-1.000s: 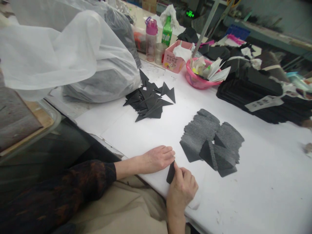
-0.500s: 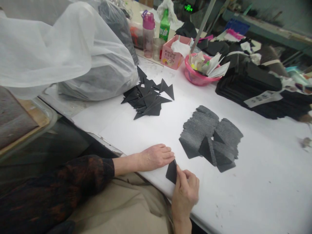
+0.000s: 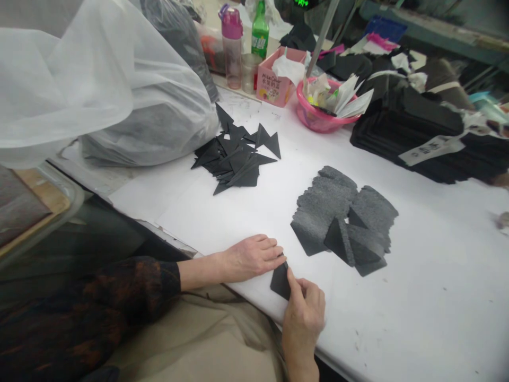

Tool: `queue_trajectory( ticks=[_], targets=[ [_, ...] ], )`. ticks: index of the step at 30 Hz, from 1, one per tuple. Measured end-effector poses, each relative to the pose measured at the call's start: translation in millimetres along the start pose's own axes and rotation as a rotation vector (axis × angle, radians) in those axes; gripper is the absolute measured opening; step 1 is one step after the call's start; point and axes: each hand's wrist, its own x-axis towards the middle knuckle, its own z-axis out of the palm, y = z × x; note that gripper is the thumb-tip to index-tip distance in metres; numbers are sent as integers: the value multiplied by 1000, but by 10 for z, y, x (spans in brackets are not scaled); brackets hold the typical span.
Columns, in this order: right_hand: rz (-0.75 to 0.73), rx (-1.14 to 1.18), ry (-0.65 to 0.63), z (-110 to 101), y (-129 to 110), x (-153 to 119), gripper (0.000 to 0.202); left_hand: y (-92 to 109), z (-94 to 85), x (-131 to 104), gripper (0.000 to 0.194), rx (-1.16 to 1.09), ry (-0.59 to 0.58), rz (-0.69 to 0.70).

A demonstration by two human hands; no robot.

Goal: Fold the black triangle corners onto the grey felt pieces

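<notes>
A small black fabric piece (image 3: 280,282) lies at the near edge of the white table (image 3: 421,318). My left hand (image 3: 251,258) lies flat with its fingers stretched over the piece's upper end. Thumb and curled fingers of my right hand (image 3: 304,313) pinch the piece's right edge, where a narrow strip looks folded over. Beyond my right hand are overlapping rows of dark grey pieces (image 3: 328,196) with black triangular parts. A loose heap of black triangular pieces (image 3: 238,159) lies farther off to the left.
Translucent plastic bags (image 3: 159,101) bulge over the table's left side. Toward the back stand a pink-lidded bottle (image 3: 231,48), a green bottle (image 3: 260,32), a pink box (image 3: 274,85) and a pink basin (image 3: 318,116) of papers. Tied black stacks (image 3: 421,132) sit at right.
The view has shifted slightly, so the background sits a little higher and further left. Both hands stay at the black fabric piece with almost the same hold.
</notes>
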Motion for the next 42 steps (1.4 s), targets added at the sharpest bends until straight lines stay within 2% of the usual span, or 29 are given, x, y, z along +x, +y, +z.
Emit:
queue_trajectory(
  ticks=[9,16,26,32,38,42],
  targets=[
    [2,-26,-6,16,-3,19,32,82,18,23,23,58,-3,-14],
    [16,-20,-57,16,15,11,32,56,25,92,23,-14,-8,103],
    [4,194,-16,-141,155,-46,17,118,-6,68,25,-3,-32,64],
    [-59,113,-61,-193,203,-185,28,190,-80,81,26,21,-64,53],
    [-57,59,-93,-215,180,-202,34,258,-55,118,26,63,-90,39],
    [-52,43,-115,-236,163,-216,38,272,-50,154,21,23,-98,87]
  ],
)
